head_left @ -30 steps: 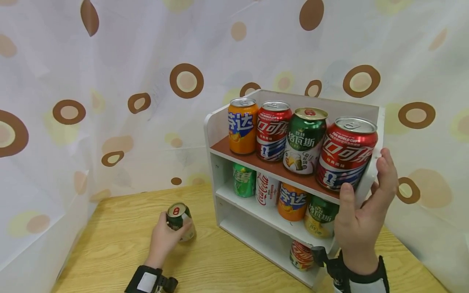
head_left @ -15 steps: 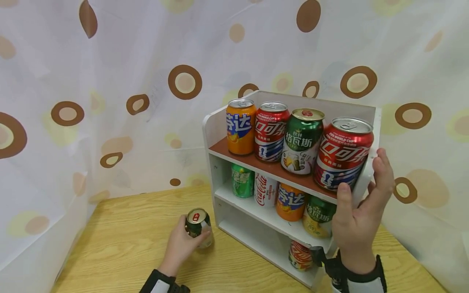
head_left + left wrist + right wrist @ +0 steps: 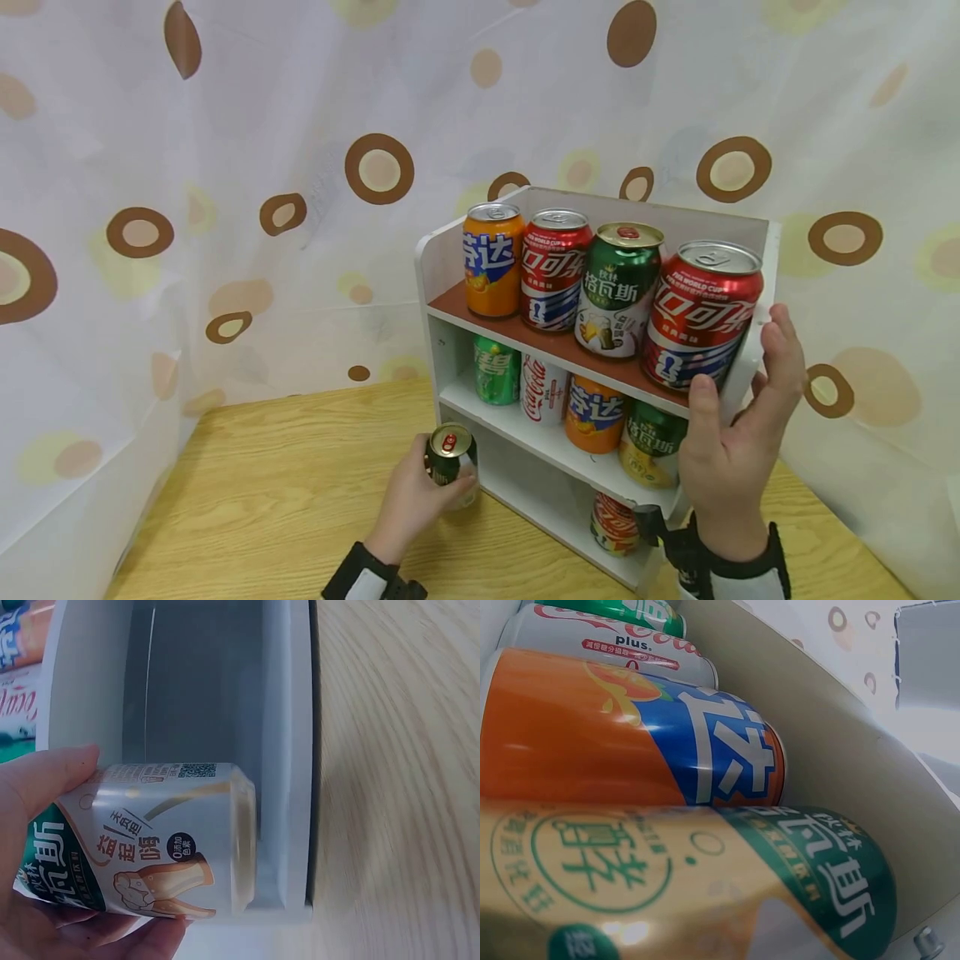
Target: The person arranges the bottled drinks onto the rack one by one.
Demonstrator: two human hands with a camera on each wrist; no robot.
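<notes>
Gripped in left hand (image 3: 408, 504): green can (image 3: 451, 452), held at bottom shelf opening; shelf unit (image 3: 752, 354) side clasped by right hand (image 3: 738, 450), apparently for steadying.

Bottom shelf (image 3: 525, 492): left side open, red can (image 3: 613, 525) blocked right end. Mid & top tiers full w/ cans; counter (image 3: 262, 500) free at left.

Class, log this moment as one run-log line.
left hand: grips green can at bottom shelf | right hand: holds rack side
</notes>
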